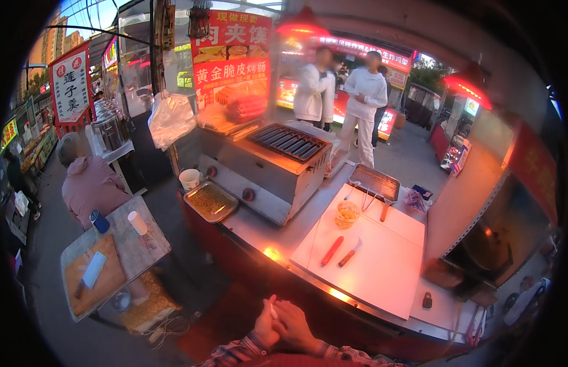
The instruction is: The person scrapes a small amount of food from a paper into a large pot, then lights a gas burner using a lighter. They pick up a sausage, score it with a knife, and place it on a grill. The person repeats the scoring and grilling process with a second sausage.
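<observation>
My left hand (266, 323) and my right hand (297, 325) are pressed together at the bottom centre, short of the stall counter's front edge. A small white thing, perhaps paper, shows between them; which hand grips it is unclear. Beyond them on the counter lies a white cutting board (380, 261). It carries a red-handled tool (332, 251), a small knife with a brown handle (350, 253), a patterned tub (347, 214) and tongs (368, 200). A metal roller grill (288, 142) stands behind to the left, with a tray of seasoning (211, 202) and a paper cup (190, 179) beside it.
A wire-rack tray (374, 182) sits behind the board, a padlock (427, 300) at its right. On a side table (146, 243) at left, a cleaver (94, 269) lies on a wooden board (110, 250). One person sits past that table; several stand beyond the counter. Red heat lamps (468, 87) hang overhead.
</observation>
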Tool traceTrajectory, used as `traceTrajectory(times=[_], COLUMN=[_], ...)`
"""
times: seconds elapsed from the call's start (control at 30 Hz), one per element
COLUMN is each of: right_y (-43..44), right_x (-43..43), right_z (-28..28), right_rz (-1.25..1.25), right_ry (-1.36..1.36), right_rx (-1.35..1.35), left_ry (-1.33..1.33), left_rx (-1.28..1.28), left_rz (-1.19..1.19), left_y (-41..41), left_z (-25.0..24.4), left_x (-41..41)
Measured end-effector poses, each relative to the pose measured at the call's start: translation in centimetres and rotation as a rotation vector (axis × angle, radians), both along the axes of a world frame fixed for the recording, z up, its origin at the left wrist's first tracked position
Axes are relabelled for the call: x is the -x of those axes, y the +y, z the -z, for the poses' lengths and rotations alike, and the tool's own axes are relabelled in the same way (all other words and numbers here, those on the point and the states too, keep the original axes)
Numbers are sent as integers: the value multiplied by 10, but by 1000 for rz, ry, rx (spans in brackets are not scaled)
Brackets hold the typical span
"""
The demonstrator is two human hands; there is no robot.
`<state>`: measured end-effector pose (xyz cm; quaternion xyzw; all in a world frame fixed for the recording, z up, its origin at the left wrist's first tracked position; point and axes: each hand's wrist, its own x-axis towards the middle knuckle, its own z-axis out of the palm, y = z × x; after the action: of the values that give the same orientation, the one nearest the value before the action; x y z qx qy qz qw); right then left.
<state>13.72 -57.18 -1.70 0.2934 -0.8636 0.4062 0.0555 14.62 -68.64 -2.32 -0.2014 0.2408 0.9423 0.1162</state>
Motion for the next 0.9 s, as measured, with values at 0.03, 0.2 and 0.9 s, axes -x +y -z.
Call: traceTrajectory(times=[0.03,0.2,0.9], right_y=[-10,-40,-62], right_x=[2,26,246], right_z=[10,6,3], right_rz=[-43,-217,-262], right_ry=[98,87,-479], right_rx=[-41,-228,484], left_ry=[-20,-40,-121], left_rx=[-25,-2,270], left_rz=[-53,-50,-395], left_y=[-12,-66,-112], left_z=[-7,24,15], left_x=[1,6,217])
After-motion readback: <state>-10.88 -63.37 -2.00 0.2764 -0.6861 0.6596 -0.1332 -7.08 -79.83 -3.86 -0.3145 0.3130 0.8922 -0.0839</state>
